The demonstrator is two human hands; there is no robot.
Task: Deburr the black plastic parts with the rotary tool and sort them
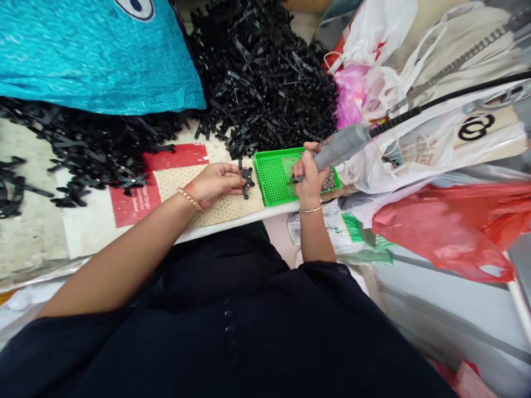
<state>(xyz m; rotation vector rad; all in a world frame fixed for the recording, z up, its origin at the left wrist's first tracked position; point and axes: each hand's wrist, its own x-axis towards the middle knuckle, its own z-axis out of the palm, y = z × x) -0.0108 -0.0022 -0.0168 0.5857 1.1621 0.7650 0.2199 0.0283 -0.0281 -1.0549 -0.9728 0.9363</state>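
Observation:
My left hand [219, 185] has its fingers closed on the left side of a small black plastic part [247, 177], above a tan honeycomb-patterned board [211, 213]. My right hand [309, 174] is wrapped round a grey corded power screwdriver [344, 145], whose tip points left over a green perforated tray [271, 193]. Small metal screws [329, 181] lie in the right part of the tray, partly hidden behind the tool and my right hand.
A large heap of black parts [269, 77] rises behind the tray, and more lie at the left. A blue bag [95, 55] covers the back left. Plastic bags, including a red one [452, 221], crowd the right side.

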